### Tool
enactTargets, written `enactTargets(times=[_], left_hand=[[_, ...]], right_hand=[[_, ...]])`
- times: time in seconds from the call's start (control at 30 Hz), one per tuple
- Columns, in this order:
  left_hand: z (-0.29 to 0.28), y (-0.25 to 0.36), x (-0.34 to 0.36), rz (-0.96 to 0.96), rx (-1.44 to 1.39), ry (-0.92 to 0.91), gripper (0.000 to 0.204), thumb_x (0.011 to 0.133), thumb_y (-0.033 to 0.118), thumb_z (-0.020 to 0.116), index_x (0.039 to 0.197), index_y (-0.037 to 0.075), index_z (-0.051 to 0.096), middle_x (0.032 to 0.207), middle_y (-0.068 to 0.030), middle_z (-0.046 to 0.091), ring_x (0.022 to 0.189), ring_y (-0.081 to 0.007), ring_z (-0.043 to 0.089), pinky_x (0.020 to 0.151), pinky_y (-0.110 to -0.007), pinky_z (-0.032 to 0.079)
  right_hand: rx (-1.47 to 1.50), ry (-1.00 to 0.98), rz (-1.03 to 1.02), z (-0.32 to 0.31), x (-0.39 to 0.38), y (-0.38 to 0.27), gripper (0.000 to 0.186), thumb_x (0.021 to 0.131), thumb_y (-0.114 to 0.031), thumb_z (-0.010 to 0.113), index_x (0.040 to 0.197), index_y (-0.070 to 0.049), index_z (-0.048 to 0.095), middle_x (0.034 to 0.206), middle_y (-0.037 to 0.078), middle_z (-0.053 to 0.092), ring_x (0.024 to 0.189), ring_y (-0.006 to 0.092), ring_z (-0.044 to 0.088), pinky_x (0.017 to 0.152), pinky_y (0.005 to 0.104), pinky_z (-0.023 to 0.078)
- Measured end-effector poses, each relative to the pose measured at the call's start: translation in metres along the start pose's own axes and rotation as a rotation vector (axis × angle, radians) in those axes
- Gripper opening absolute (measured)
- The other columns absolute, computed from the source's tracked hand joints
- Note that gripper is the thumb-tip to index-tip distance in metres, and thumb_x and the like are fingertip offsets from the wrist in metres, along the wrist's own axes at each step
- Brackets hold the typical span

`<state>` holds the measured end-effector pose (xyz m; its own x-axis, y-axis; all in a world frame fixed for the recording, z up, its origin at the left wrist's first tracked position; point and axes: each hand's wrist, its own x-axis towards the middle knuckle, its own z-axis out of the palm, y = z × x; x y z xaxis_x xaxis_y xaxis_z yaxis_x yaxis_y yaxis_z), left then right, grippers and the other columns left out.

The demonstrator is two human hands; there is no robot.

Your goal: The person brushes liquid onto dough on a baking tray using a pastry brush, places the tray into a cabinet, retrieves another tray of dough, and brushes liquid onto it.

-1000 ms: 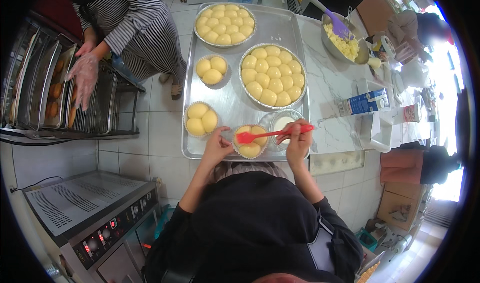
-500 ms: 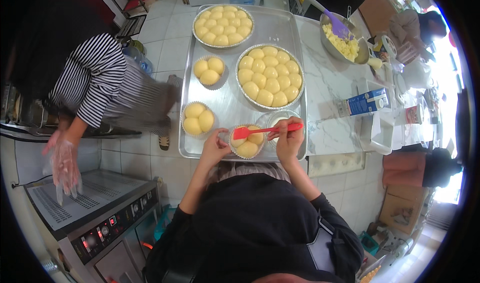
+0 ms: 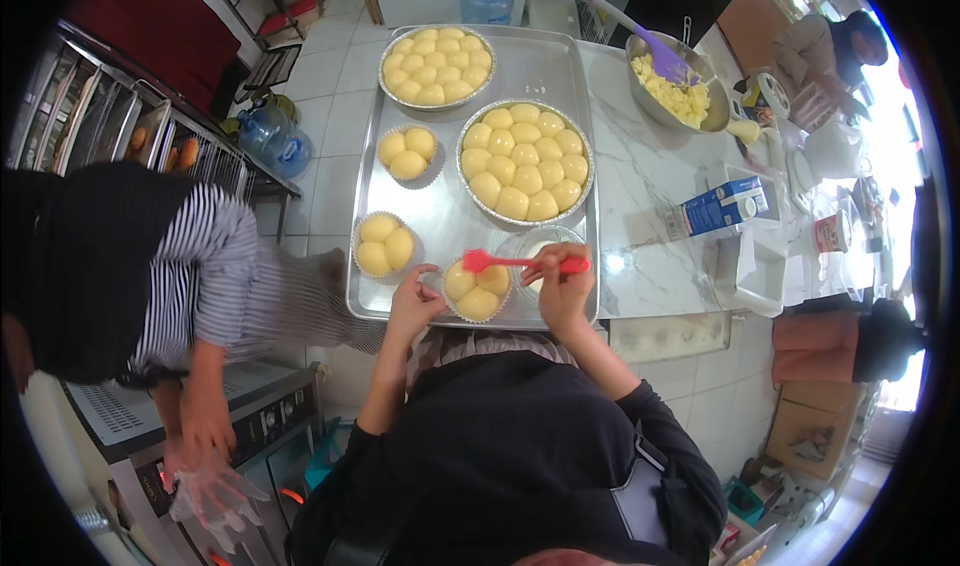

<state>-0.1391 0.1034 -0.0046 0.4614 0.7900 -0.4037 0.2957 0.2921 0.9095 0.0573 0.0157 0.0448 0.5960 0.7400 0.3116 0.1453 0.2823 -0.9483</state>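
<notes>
My right hand (image 3: 562, 284) is closed around the handle of a red pastry brush (image 3: 510, 262). The brush's head rests on or just over the upper edge of a small bun (image 3: 476, 304) of three dough balls in a fluted paper cup. On the left side of that cup, my left hand (image 3: 413, 304) curves its parted fingers at the rim. Under my right hand stands a clear bowl (image 3: 545, 241), partly hidden. Two more small buns, one left (image 3: 384, 245) and one farther back (image 3: 407, 153), sit on the metal tray (image 3: 428, 201).
Two round foil pans of glossy dough balls, one nearer (image 3: 525, 162) and one farther (image 3: 437, 67), share the tray. To the right are a steel bowl (image 3: 715, 111) with a purple spatula and a blue-white carton (image 3: 718, 208). A person in striped sleeves (image 3: 215, 266) stands left, by an oven (image 3: 120, 401).
The brush head has shifted from over the bun's middle to its upper edge. My view has moved slightly. The person at left has come closer and lowered their gloved hands.
</notes>
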Motion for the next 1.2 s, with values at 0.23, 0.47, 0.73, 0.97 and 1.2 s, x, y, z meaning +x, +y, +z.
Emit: enactTargets(times=[0.23, 0.47, 0.73, 0.97, 1.2], left_hand=[[0.0, -0.02, 0.012, 0.026, -0.004, -0.003, 0.053, 0.06, -0.001, 0.06, 0.11, 0.005, 0.043, 0.058, -0.0025, 0.052, 0.052, -0.0087, 0.051, 0.047, -0.021, 0.041], [0.008, 0.022, -0.017, 0.123, 0.657, 0.417, 0.026, 0.076, 0.014, 0.053, 0.099, 0.002, 0.052, 0.055, -0.0159, 0.052, 0.049, -0.0235, 0.053, 0.051, -0.036, 0.042], [0.102, 0.263, -0.067, 0.889, 0.212, 0.437, 0.072, 0.081, 0.004, 0.045, 0.133, 0.012, -0.005, 0.048, 0.0017, 0.037, 0.045, -0.0059, 0.029, 0.045, -0.02, 0.027], [0.117, 0.324, -0.076, 1.464, 0.247, 0.256, 0.024, 0.079, 0.009, 0.048, 0.081, 0.006, 0.025, 0.047, -0.0005, 0.04, 0.037, -0.0098, 0.035, 0.037, -0.021, 0.025], [0.153, 0.255, -0.089, 1.452, 0.465, -0.248, 0.013, 0.072, 0.015, 0.057, 0.061, 0.01, 0.052, 0.05, -0.0031, 0.045, 0.04, -0.0188, 0.045, 0.035, -0.028, 0.032]], right_hand=[[-0.135, -0.289, -0.148, -0.019, -0.018, -0.002, 0.012, 0.084, -0.007, 0.044, 0.08, -0.001, 0.035, 0.07, 0.012, 0.052, 0.055, 0.0147, 0.056, 0.047, 0.0245, 0.047], [0.142, 0.208, -0.181, -0.082, -0.003, -0.033, 0.025, 0.087, -0.026, 0.038, 0.086, -0.002, 0.031, 0.069, 0.011, 0.049, 0.048, 0.013, 0.051, 0.041, 0.0227, 0.044], [0.031, 0.489, -0.078, -0.112, -0.012, -0.033, 0.02, 0.09, -0.022, 0.032, 0.085, -0.003, 0.03, 0.069, 0.01, 0.046, 0.043, 0.0133, 0.049, 0.035, 0.0202, 0.04], [0.025, 0.465, -0.157, -0.108, -0.004, -0.041, 0.021, 0.09, -0.023, 0.032, 0.085, -0.003, 0.029, 0.069, 0.011, 0.046, 0.043, 0.0139, 0.049, 0.035, 0.0212, 0.04], [0.017, 0.432, -0.081, -0.101, -0.02, -0.038, 0.024, 0.087, -0.027, 0.039, 0.081, -0.004, 0.035, 0.063, 0.006, 0.047, 0.046, 0.0108, 0.046, 0.041, 0.0213, 0.039]])
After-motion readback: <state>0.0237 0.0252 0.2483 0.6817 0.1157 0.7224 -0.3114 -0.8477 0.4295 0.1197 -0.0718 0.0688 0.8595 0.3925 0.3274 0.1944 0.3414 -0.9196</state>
